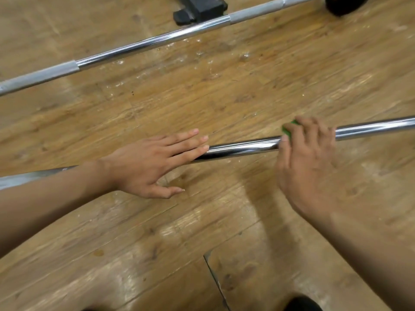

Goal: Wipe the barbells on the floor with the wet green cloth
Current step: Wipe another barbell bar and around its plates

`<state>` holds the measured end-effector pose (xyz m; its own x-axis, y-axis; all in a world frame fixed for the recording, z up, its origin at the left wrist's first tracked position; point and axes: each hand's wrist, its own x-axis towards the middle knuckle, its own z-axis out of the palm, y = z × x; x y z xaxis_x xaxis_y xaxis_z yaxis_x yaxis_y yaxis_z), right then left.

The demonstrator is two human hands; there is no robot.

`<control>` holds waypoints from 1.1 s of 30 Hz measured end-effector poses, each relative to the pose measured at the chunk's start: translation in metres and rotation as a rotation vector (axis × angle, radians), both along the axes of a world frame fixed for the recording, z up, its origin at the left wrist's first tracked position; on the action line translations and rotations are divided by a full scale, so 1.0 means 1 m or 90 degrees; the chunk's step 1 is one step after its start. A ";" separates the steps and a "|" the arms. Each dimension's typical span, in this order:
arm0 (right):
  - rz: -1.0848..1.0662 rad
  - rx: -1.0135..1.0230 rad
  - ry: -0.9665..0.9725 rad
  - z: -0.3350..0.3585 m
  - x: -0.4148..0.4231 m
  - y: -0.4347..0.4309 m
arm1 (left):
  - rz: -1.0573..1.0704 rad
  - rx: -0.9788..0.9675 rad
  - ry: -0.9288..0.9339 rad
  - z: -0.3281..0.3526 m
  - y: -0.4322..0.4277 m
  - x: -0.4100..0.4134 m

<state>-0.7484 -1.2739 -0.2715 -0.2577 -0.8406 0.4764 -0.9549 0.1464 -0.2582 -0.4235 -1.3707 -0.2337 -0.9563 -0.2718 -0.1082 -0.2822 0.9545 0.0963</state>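
Two bars lie on the wood floor (pixel 202 104) in the head view. The near bar (pixel 242 148) runs across the middle, low on the left and higher on the right. The left hand (pixel 152 167) lies flat on it with straight fingers, open, holding nothing; it looks like it presses the bar down so it will not roll. The right hand (pixel 307 167) is further right on the same bar, its fingers curled over the bar and the cloth (pixel 288 130). Only a small green bit of cloth peeks out at the hand's left edge, so I cannot tell how far it wraps round the bar. The far bar (pixel 134 44) lies well apart near the top, and no hand touches it. Small wet drops (pixel 244 57) shine on the floor between the two bars. A black block (pixel 199 7) sits just behind the far bar. I think the step in hand is wiping the near bar, about its middle. Next, the right hand should slide the cloth along the bar with a firm squeeze, while the left hand stops the bar from rolling. The part under the left hand needs a wipe too, so that hand will have to move away. After that the far bar needs its turn.
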 end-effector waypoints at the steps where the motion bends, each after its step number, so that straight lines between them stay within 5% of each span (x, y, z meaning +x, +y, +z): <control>1: 0.032 -0.005 0.003 -0.001 0.022 -0.004 | 0.002 -0.001 -0.001 0.000 -0.002 0.000; 5: 0.274 -0.017 0.100 -0.011 0.080 -0.014 | 0.003 -0.016 0.022 -0.002 -0.011 0.001; 8: 0.342 -0.037 0.247 -0.009 0.033 -0.026 | -0.012 -0.005 0.029 -0.002 -0.019 0.001; 12: 0.208 -0.025 0.179 -0.011 -0.051 -0.019 | -0.025 -0.001 0.039 -0.002 -0.028 -0.001; 16: 0.042 -0.038 0.032 -0.010 -0.014 -0.031 | -0.026 -0.007 0.038 -0.001 -0.037 -0.003; 20: 0.196 -0.050 0.064 -0.016 0.077 -0.048 | -0.020 -0.008 0.048 -0.001 -0.046 -0.002; 24: 0.334 -0.065 0.209 -0.012 0.058 -0.063 | -0.024 -0.012 0.061 -0.002 -0.056 0.000; 29: 0.180 -0.043 0.138 -0.016 -0.036 -0.053 | -0.045 -0.026 0.067 -0.002 -0.061 0.001; 33: 0.034 -0.043 0.024 -0.012 0.016 -0.059 | -0.061 -0.012 0.052 0.002 -0.065 -0.004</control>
<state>-0.7328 -1.3325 -0.2833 -0.1940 -0.8181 0.5413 -0.9702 0.0782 -0.2295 -0.4272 -1.4360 -0.2320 -0.9834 -0.1798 -0.0247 -0.1814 0.9786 0.0971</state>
